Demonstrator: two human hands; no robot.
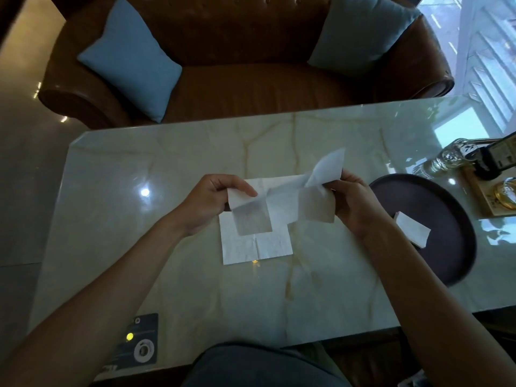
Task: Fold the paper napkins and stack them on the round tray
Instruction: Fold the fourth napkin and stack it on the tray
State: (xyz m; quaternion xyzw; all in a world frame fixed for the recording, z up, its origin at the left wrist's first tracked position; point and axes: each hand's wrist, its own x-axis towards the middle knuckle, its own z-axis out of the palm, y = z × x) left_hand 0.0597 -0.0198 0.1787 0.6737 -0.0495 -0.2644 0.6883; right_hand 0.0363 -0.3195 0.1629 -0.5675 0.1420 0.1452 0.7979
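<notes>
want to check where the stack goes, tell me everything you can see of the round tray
The round tray is dark, near black with a brownish tint, matte, with a low raised rim. It lies flat on the marble-look table, to the person's right, beside a wooden board with bottles. One folded white napkin rests on it. The right forearm hides its near-left part; no hand touches it.

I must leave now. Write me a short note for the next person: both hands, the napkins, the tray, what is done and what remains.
Left hand and right hand: each pinches one end of the raised napkin, half unfolded above the table.
Flat napkin: open on the table, beneath the hands.
Round tray: on the right, with one folded napkin on it.
Done: one napkin stacked.
Left: fold the raised one, then the flat one, and stack both.
</notes>
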